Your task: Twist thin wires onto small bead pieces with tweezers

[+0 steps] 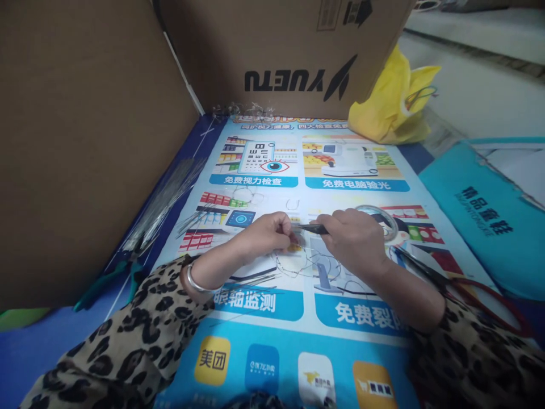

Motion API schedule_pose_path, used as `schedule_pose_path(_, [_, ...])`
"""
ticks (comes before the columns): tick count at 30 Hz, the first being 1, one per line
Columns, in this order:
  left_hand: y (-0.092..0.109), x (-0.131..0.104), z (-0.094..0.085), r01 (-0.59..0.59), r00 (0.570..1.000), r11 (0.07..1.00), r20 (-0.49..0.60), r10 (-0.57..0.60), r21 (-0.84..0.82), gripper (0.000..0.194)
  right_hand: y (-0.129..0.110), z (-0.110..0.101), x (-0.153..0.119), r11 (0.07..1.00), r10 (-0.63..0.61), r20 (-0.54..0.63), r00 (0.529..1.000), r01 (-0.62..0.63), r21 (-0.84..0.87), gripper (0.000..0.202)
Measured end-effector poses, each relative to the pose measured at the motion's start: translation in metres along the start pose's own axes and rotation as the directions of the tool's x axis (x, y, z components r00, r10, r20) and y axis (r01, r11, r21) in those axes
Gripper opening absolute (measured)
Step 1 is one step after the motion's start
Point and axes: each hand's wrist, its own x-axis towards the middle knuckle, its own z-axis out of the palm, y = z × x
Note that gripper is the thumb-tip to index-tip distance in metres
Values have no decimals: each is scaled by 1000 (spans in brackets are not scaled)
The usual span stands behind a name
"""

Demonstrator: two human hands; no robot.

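The left hand (pixel 275 230) has its thumb and fingers pinched together; what is between them is too small for me to tell. The right hand (pixel 351 236) is clenched around a dark tool (pixel 314 228) with a narrow tip, which points at the left fingertips. Most of this tool is covered by the palm, so I cannot say its exact kind, nor whether its tip touches something.

Thin wire (pixel 293 271) lies in loose loops on the poster (pixel 251 331), just below and between both hands; its ends are hard to follow against the print. Behind the right hand, a roll of tape (pixel 394 222) is partly hidden. Scissors (pixel 438 279) with a red handle lie beside the right forearm, and the sleeve is close to the handle.

At left, pliers (pixel 135 278) with green handles lie at the near end of a bundle of wires (pixel 164 196), whose single pieces are blurred. The cardboard (pixel 276 45) is cut off by the upper edge, its lettering upside down. Before it sits a small tangled heap (pixel 255 112), not clear to see. A yellow bag (pixel 385 113) hides its contents, and the blue box (pixel 481 210) is cut by the right edge.
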Motion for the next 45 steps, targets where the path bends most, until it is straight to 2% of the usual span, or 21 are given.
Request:
schedule_pose_path(8, [-5,3,1,-26,997,1000,74,27,-10,25,0,-5,0,998,-56,-26,998,55,-30,28])
schedule_pose_path(14, [-4,2,1,-24,994,999,108,26,-21,27,1,-4,0,998,-53,-10,999,53,-44,24])
schedule_pose_path(23, [-11,5,-2,-43,997,997,70,39,66,23,1,-5,3,994,-62,-11,998,61,-86,30])
schedule_pose_path(27, [-7,4,-1,-44,999,993,19,42,109,21,1,-8,4,992,-76,-5,997,75,-106,31])
schedule_pose_path(30, [-5,3,1,-33,999,989,-9,34,145,20,1,-8,4,990,-81,-25,996,77,-118,31])
schedule_pose_path(35, [-5,3,1,-31,1000,987,10,29,160,20,3,-5,4,987,-101,-82,992,89,-134,27])
schedule_pose_path(40, [-5,3,1,-24,1000,983,-11,26,184,19,8,-3,4,968,-164,-188,968,121,-221,27])
schedule_pose_path(45, [-4,3,2,7,999,972,-53,5,233,17,11,-4,3,948,-222,-238,946,153,-278,21])
